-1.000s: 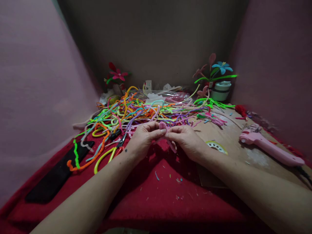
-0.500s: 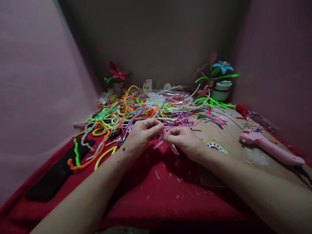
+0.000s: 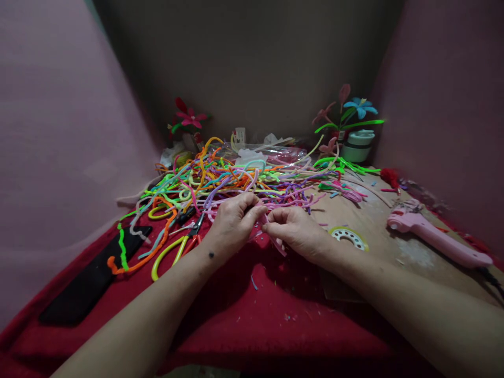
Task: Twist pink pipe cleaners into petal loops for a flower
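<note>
Your left hand (image 3: 238,218), right hand (image 3: 293,231): each grip pinched on pale-pink, thin, fuzzy pipe-cleaner piece (image 3: 280,249), held above red cloth-covered worktop (image 3: 244,320), just before tangled heap of multicoloured fuzzy pipe cleaners (image 3: 232,178); if either pinch slackens, piece may slip or lose shape; dangling ends could snag; plush, bendy strands contrast with hard, yellow-and-red-handled metal scissors (image 3: 195,229) beside your left wrist

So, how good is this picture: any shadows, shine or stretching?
All in the head view: dim, the back wall darkest; shadow on the red cloth beneath the left hand and right hand; shine on the clear plastic; forearms look stretched toward the lower corners; pink piece too dim for fine detail.
</note>
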Motion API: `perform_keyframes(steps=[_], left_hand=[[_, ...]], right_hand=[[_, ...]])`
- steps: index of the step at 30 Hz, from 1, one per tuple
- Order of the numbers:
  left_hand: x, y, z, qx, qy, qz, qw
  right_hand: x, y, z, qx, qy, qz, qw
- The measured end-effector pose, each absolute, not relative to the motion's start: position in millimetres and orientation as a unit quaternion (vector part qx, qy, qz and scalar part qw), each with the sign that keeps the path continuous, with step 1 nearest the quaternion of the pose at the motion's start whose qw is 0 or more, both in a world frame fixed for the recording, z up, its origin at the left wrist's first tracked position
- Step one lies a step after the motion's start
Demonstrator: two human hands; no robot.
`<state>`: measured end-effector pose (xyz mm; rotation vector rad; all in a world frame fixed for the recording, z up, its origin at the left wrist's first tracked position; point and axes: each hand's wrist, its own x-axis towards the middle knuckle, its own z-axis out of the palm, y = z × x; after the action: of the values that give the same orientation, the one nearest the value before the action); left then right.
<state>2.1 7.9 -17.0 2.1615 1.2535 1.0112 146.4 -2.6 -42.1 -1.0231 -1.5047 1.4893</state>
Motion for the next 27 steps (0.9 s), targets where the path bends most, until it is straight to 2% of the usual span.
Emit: perform_keyframes(steps=[8,10,16,19,27], left_hand=[[3.1,7.3,-16.8,0.793,0.449,0.362,0.198],[3.2,7.1,-15.4,0.779,0.446,0.371,0.238],[-1.6,8.9,-11.8,0.673,0.395,0.362,0.510],[-4.1,9.7,-12.2,0.664,0.380,0.347,0.543],[-3.2,11.0,-13.9,0.636,0.411,0.355,0.548]], right_hand=[[147.4,-1.9,-44.7,-0.386,-0.605,0.583,0.382],[147.9,-1.9,-44.2,-0.382,-0.604,0.584,0.385],[149.9,-0.8,-40.5,-0.367,-0.562,0.625,0.399],[150.5,-0.9,-40.5,-0.348,-0.567,0.629,0.402],[149.3,-1.9,-39.9,-0.343,-0.562,0.645,0.388]])
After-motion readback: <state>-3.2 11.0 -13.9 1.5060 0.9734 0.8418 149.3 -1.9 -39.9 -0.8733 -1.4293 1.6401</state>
